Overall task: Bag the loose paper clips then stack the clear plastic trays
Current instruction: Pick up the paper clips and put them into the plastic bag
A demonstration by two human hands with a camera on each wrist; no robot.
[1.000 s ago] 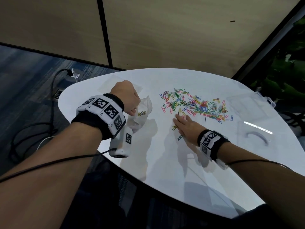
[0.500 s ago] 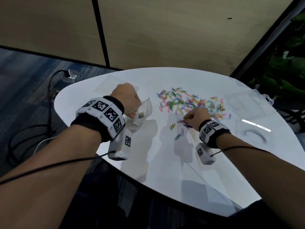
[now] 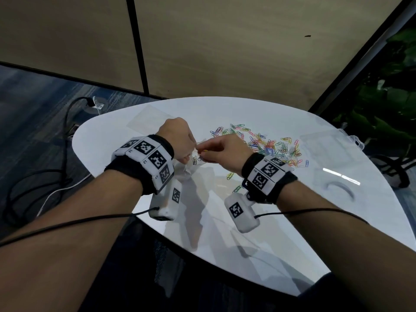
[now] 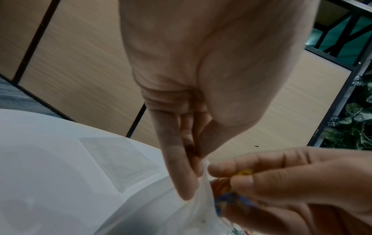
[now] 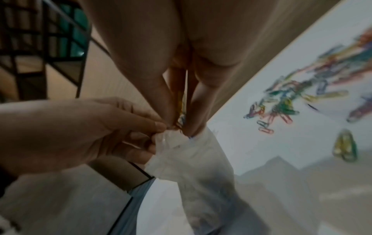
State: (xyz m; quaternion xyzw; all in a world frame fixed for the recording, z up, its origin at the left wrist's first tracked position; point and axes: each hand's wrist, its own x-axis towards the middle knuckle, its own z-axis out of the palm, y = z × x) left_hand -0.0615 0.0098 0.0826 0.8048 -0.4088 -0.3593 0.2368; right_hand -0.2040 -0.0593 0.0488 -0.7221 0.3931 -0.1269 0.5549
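Observation:
My left hand (image 3: 180, 143) pinches the rim of a clear plastic bag (image 3: 186, 171), holding it up above the white table (image 3: 281, 212). My right hand (image 3: 221, 152) pinches a few coloured paper clips (image 4: 244, 172) right at the bag's mouth (image 5: 173, 138). A few clips show inside the bag. A pile of loose coloured paper clips (image 3: 267, 145) lies on the table behind my right hand, with stray clips (image 3: 230, 175) nearer me. A clear plastic tray (image 3: 328, 147) sits at the right, a flat clear one (image 3: 148, 119) at the far left.
A second clear tray part (image 3: 337, 183) lies near the right table edge. Cables (image 3: 45, 176) run over the carpet on the left. Wooden wall panels stand behind the table, and plants (image 3: 387, 104) to the right.
My right hand picked clips off the table beside the pile, lifted them and moved left to the bag's mouth. My left hand kept holding the bag.

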